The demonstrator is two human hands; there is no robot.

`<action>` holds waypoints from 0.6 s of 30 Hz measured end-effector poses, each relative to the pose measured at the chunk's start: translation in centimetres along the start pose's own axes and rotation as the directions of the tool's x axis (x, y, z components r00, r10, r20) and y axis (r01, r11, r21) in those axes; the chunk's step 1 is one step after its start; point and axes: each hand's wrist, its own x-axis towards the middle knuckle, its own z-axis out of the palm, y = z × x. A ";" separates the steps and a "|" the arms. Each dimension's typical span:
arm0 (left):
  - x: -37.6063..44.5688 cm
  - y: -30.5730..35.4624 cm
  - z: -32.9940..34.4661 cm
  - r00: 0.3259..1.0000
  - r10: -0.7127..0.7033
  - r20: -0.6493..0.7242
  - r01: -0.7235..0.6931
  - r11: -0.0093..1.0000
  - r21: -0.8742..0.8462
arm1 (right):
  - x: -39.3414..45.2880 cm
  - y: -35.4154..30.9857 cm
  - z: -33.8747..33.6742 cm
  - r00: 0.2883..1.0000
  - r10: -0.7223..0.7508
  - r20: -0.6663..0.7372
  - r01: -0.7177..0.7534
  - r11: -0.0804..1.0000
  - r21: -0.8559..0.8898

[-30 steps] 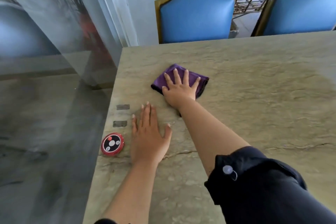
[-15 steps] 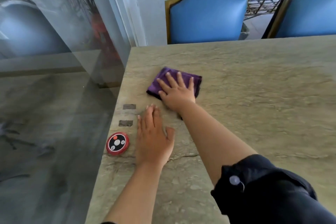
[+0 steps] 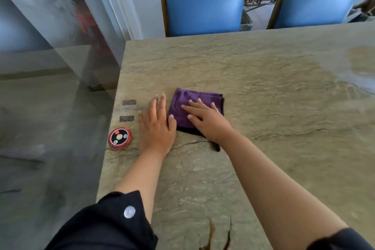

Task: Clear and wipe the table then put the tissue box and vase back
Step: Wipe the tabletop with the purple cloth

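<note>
A folded purple cloth (image 3: 183,105) lies on the beige stone table (image 3: 274,91) near its left side. My right hand (image 3: 205,119) presses flat on the cloth with straight, spread fingers. Just left of the cloth, my left hand (image 3: 156,126) rests palm down on the bare tabletop, its thumb touching the cloth's edge. No tissue box or vase is in view.
A round red and black call button (image 3: 120,137) sits at the table's left edge, with two small dark squares (image 3: 127,110) above it. Two blue chairs (image 3: 205,2) stand at the far side. A glass wall (image 3: 50,36) runs along the left.
My right hand has slid the cloth toward me and to the left, up against my left hand. The left hand has stayed in place by the call button.
</note>
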 end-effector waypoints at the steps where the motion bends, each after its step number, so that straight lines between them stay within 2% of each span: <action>1: -0.1 0.3 -0.1 1.000 0.015 -0.012 -0.015 1.000 -0.009 | -1.3 0.5 -0.2 0.991 0.065 -0.116 -0.059 0.997 0.055; 3: 0.0 2.2 -0.2 0.994 0.103 -0.029 -0.103 0.994 -0.032 | -4.1 1.9 -0.3 0.893 0.271 -0.359 -0.273 0.961 0.047; 4: 0.2 3.6 -0.1 0.984 0.179 -0.015 -0.180 0.983 -0.044 | -5.4 2.6 -0.2 0.835 0.362 -0.413 -0.381 0.924 0.039; 5: 0.4 5.2 0.1 0.964 0.264 0.046 -0.262 0.964 -0.042 | -6.5 3.2 0.0 0.802 0.417 -0.427 -0.450 0.893 0.027; 7: 0.7 7.7 1.1 0.912 0.331 0.242 -0.343 0.939 0.007 | -7.6 4.0 0.9 0.812 0.419 -0.406 -0.477 0.877 -0.049; 9: 1.4 8.2 2.0 0.910 0.262 0.321 -0.305 0.948 0.092 | -7.3 4.6 1.5 0.825 0.395 -0.404 -0.468 0.878 -0.098; 12: 3.4 6.1 1.9 0.937 0.156 0.312 -0.209 0.967 0.145 | -6.5 4.9 1.6 0.813 0.405 -0.419 -0.491 0.863 -0.118; 14: 4.5 3.8 1.1 0.951 0.038 0.306 -0.096 0.980 0.176 | -6.4 4.8 1.7 0.813 0.409 -0.415 -0.495 0.860 -0.122; 18: 3.0 1.6 0.3 0.952 -0.144 0.270 0.088 0.974 0.209 | -6.3 4.7 1.6 0.815 0.412 -0.407 -0.498 0.857 -0.131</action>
